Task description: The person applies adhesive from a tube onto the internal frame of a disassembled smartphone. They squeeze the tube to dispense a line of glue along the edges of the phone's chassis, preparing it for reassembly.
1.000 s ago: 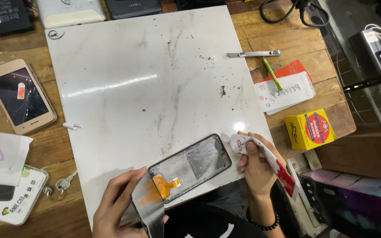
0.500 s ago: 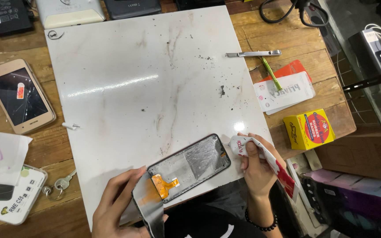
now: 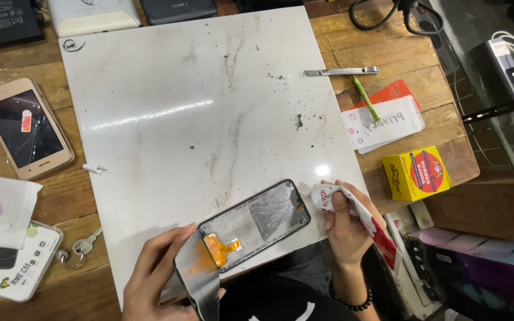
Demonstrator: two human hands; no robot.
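Observation:
An opened phone frame (image 3: 257,223) lies at the near edge of a white marble slab (image 3: 197,119), its inside facing up. My left hand (image 3: 153,279) holds the lifted screen panel (image 3: 200,276), which hangs off the frame's near end by an orange flex cable (image 3: 220,248). My right hand (image 3: 343,229) grips a white and red glue tube (image 3: 355,220). The tube's nozzle touches the frame's far right corner.
A gold phone with a cracked screen (image 3: 26,128) lies left on the wooden table. Metal tweezers (image 3: 340,71), a green tool (image 3: 366,98), flat packets (image 3: 382,122) and a yellow box (image 3: 416,172) sit to the right. A key (image 3: 81,245) and a phone box (image 3: 22,267) lie near left.

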